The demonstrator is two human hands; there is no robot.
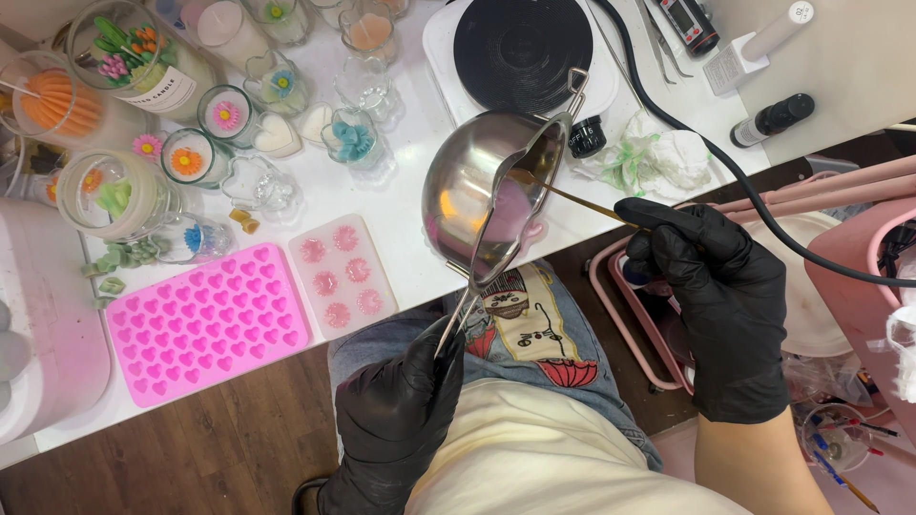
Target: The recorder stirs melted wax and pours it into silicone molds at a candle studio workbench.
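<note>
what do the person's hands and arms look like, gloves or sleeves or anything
Both hands wear black, slightly glossy disposable gloves that fit snugly and wrinkle at the knuckles. The left hand is gloved to past the wrist, and no sleeve shows there. The right hand has its glove ending at the wrist; the forearm beyond it is bare, with no sleeve, watch or jewellery in view. No markings show on either glove.

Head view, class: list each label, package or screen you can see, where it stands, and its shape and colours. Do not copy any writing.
Jar label: top left, on a glass candle jar, white rectangle, dark print.
Thermometer screen: top edge, right of the hotplate, small grey display in a black body.
Knob: hotplate's front corner, round, black, white marks.
Dropper bottle: upper right, lying down, dark, no readable label.
</note>
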